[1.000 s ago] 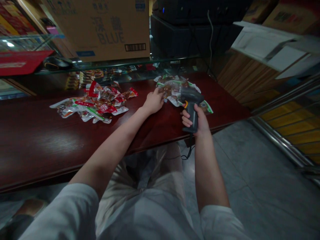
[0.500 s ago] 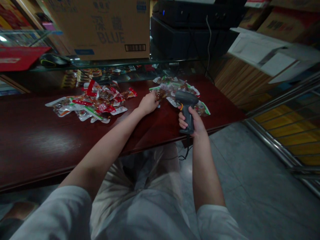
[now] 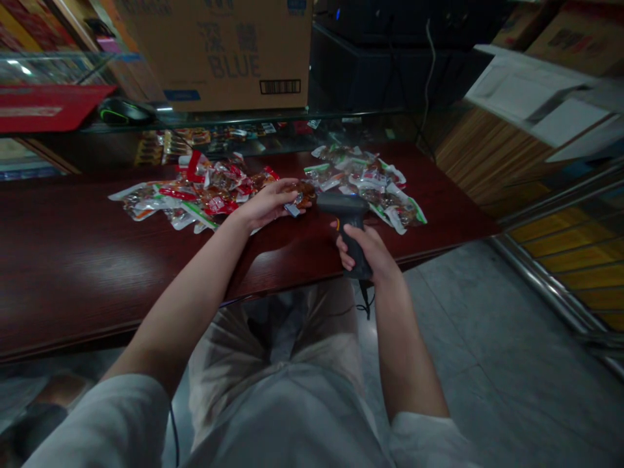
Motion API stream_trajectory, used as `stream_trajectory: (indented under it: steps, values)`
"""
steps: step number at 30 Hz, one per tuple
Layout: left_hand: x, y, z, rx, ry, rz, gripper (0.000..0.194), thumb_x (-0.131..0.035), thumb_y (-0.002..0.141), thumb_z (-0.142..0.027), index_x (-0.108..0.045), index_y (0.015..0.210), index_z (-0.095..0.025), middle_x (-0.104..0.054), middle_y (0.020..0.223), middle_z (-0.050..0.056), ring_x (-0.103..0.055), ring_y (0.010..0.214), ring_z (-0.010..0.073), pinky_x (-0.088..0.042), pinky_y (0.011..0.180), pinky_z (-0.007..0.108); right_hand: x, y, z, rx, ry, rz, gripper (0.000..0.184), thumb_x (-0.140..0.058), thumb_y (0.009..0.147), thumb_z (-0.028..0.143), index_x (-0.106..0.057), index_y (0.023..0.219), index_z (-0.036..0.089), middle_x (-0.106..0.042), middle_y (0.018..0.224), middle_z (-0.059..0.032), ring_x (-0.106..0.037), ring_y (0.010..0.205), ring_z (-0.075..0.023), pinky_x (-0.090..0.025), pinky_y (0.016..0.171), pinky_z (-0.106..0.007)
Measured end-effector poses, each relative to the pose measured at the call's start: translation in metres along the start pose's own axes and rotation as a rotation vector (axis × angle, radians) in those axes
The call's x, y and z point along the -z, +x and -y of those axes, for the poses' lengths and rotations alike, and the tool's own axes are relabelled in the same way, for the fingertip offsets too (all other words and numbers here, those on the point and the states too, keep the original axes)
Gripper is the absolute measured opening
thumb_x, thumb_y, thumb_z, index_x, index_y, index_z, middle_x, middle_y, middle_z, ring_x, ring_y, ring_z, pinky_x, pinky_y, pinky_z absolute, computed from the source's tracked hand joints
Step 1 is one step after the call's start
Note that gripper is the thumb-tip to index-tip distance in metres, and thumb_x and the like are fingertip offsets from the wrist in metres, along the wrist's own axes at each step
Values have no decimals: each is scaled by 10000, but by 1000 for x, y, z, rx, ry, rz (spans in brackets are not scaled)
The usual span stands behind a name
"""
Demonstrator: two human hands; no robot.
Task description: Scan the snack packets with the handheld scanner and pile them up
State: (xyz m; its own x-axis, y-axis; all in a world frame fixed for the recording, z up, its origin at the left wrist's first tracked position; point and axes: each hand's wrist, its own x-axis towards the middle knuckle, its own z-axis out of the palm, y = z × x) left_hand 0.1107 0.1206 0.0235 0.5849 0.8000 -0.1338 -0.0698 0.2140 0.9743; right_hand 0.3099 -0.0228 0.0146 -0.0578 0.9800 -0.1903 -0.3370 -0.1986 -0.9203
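My left hand (image 3: 270,203) is closed on a small brown snack packet (image 3: 305,194) with a pale label, held just over the table. Wrapped in my right hand (image 3: 368,250) is the grip of a dark barcode scanner (image 3: 347,209), its head pointing left at the packet. A cable hangs from the scanner's base. Left of my hands lies a heap of red and clear snack packets (image 3: 195,192). Another pile of clear packets with green and white edges (image 3: 375,179) lies behind and right of the scanner.
The dark red table (image 3: 73,247) runs beneath everything. Behind it stand a glass shelf, a large cardboard box (image 3: 234,58), a computer mouse (image 3: 124,110) and black equipment (image 3: 385,71). On the right are a white carton (image 3: 531,84) and a metal rack (image 3: 546,273).
My left hand has drawn the brown packet away from the right pile and turned it, so a pale label shows. My right hand has brought the scanner lower, with its head facing the packet.
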Motion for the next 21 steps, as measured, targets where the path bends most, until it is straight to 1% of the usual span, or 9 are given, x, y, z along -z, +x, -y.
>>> stream_trajectory:
  steps: [2,5,9,13,18,21]
  values:
    - [1,0,-2,-9,17,-12,427,-579,851,-164,-538,1276,-173,-636,1268,119,-670,1094,229,-549,972,439,-10,-1,-4,-6,-12,-30,440,-727,741,472,-553,1022,181,-500,543,91,-409,328,-58,-331,328,-199]
    - [2,-3,-4,-35,34,-21,450,-593,832,-159,-547,1280,-155,-629,1276,124,-660,1101,225,-544,975,424,-18,-1,-6,-11,7,-34,430,-726,738,462,-554,1014,180,-492,526,95,-401,320,-57,-324,320,-195]
    - [2,-5,-6,-45,85,-23,483,-581,800,-131,-562,1281,-168,-610,1317,105,-651,1104,218,-546,961,404,-23,-1,-7,-6,23,-25,407,-719,748,441,-555,1015,182,-486,520,98,-393,315,-54,-322,314,-193]
    - [3,-4,-6,-44,132,-36,492,-566,784,-143,-584,1274,-191,-613,1321,86,-649,1089,206,-545,948,388,-27,-2,-10,7,16,-22,391,-726,743,438,-555,987,184,-488,523,99,-397,320,-51,-339,316,-191]
    - [4,-3,-7,-48,166,-32,511,-565,771,-156,-589,1280,-187,-628,1303,96,-654,1071,207,-544,931,375,-29,1,-13,10,15,-42,385,-733,724,436,-538,950,192,-493,516,103,-397,322,-54,-350,311,-190]
    - [3,-4,-7,-62,215,-30,552,-531,758,-127,-583,1304,-186,-656,1261,108,-640,1109,218,-527,950,374,-30,1,-13,6,9,-42,377,-734,722,439,-526,925,199,-492,515,104,-403,320,-55,-354,313,-192]
